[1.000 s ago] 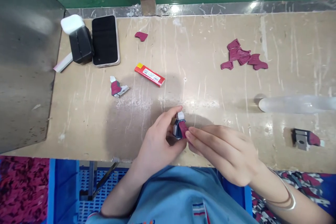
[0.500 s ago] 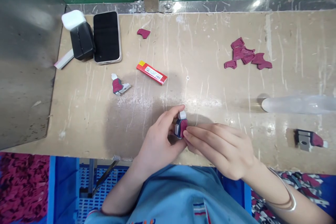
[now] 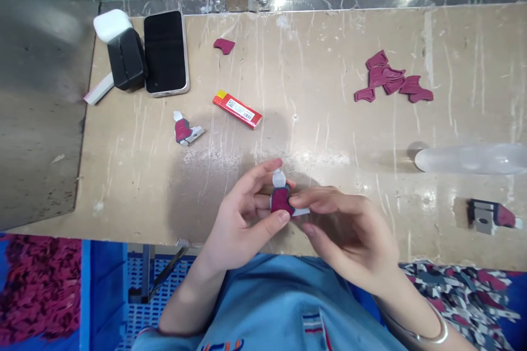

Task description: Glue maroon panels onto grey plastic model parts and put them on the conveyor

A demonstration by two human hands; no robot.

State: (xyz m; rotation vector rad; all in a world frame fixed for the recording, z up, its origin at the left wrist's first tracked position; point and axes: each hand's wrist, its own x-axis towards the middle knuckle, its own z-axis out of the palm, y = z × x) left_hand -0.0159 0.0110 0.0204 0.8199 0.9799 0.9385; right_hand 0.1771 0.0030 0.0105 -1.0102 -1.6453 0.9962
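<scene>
At the lower centre of the frame, the left hand (image 3: 241,222) pinches a small maroon-and-grey part (image 3: 281,200) between its thumb and fingers, just above the near side of the table (image 3: 329,137). The part has been turned: half a second ago it stood narrow-side to the camera with the right fingertips pressed on its maroon side, whereas now its broad maroon face shows, pale tip toward the top and a light strip pointing right. The right hand (image 3: 358,236) has loosened, its thumb now spread from its fingers; a forefinger lies at the part's right edge, though whether it bears on it I cannot tell. This suggests a shift from pressing the maroon piece on to turning or checking the part, with the piece apparently seated. A similar part (image 3: 182,130) at centre left and loose maroon pieces (image 3: 391,79) at upper right lie untouched.
</scene>
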